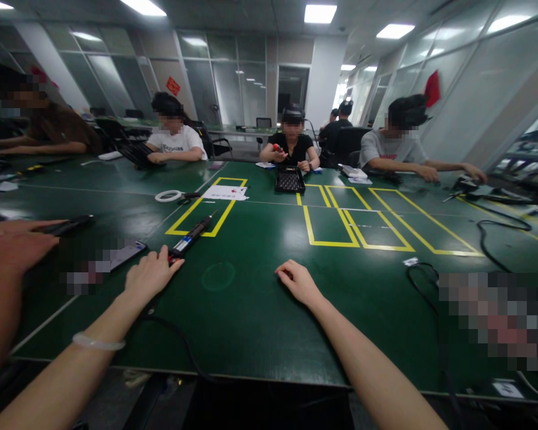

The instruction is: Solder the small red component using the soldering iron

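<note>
My left hand (150, 275) lies on the green table with its fingers closed round the rear of an electric screwdriver (189, 239). The tool is dark with a blue and white label, and its thin tip points away to the right. A black cord (173, 331) runs from near that wrist to the table's front edge. Resting on the table right of centre, my right hand (300, 282) has its fingers curled in. A dark, slightly reddish spot shows between thumb and finger, too small to name. Between my hands a faint ring mark (218, 277) shows.
Yellow tape outlines (332, 243) mark the table ahead. White paper (225, 192) and a white cable coil (168, 196) lie left of centre. A co-worker opposite sits behind a black tray (289, 180). Another person's hand (18, 239) reaches in at left. Black cables (493, 239) lie right.
</note>
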